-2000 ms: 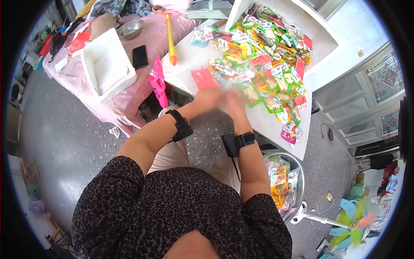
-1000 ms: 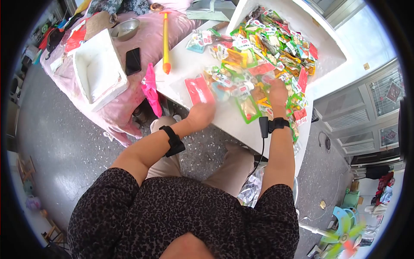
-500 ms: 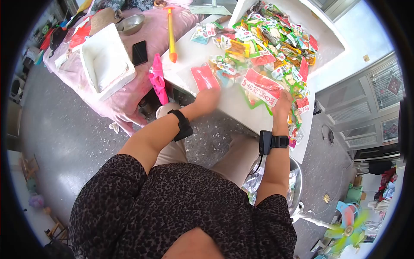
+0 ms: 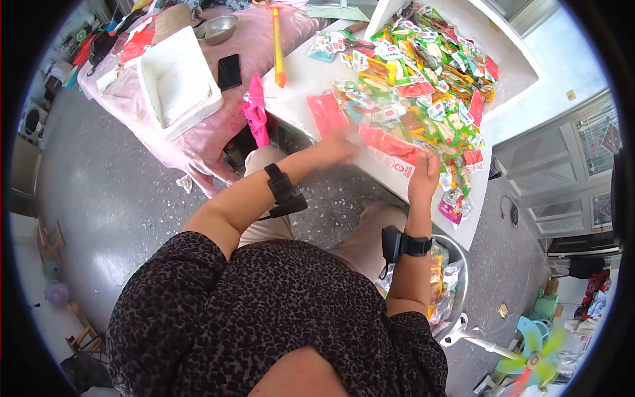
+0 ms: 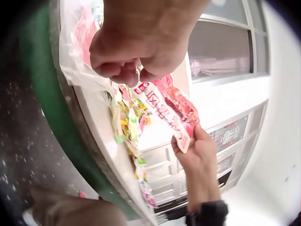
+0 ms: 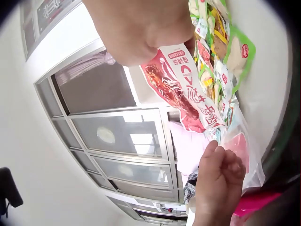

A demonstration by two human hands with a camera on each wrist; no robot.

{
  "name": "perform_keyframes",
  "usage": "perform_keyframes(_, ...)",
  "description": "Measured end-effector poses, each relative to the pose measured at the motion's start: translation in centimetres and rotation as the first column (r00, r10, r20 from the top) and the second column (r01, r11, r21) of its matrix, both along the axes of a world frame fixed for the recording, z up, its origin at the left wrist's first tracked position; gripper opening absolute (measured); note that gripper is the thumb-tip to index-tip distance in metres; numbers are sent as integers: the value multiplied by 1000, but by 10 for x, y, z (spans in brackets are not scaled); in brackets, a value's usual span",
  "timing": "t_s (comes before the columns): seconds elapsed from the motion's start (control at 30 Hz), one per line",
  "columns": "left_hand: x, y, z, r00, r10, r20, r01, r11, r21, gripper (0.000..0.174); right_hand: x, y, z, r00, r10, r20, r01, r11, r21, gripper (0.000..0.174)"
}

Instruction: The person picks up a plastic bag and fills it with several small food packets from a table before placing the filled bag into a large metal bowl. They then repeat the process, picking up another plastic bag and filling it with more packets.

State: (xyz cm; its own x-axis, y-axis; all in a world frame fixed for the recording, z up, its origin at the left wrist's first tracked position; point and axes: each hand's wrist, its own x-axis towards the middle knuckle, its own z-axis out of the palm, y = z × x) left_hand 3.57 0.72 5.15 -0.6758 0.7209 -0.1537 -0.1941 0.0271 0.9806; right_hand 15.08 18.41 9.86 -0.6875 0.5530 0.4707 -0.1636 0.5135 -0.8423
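My right hand pinches one end of a red and white snack packet with a picture of cooked food on it. The packet is held up over the front of the white table, its other end reaching toward my left hand. In the right wrist view the left hand has curled fingers, its thumb tip just short of the packet's far end, and nothing shows in its grasp. A clear bag with a red packet lies beside the left hand. Motion blurs the left hand in the head view.
Many sealed snack packets spread from a white foam box across the table. A metal basin of packets stands below right. On the pink cloth at left are a foam tray and a phone. A fan spins at lower right.
Both hands started together, then the right hand reached into the pile and came back with the red and white packet. The left hand has moved right toward that packet.
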Motion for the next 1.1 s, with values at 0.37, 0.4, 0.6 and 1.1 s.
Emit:
perform_keyframes(0.37, 29, -24, 1, 993, -114, 8, 113, 991, 72, 12, 72, -15, -48, 957, 291, -6, -126, 396, -910, 27)
perform_keyframes(0.4, 31, -24, -3, 979, -98, -177, 111, 991, 69, 11, 75, -11, -62, 935, 328, -133, -191, 151, -970, 29)
perform_keyframes(0.6, 41, -19, -7, 811, -7, -585, 99, 987, 125, 11, 70, -29, -72, 904, 297, -307, -254, -205, -945, 28)
perform_keyframes(1.1, 15, -10, -13, 498, -239, -834, -433, 764, -478, 31, 47, -35, -45, 988, 120, -101, -145, 442, -885, 21)
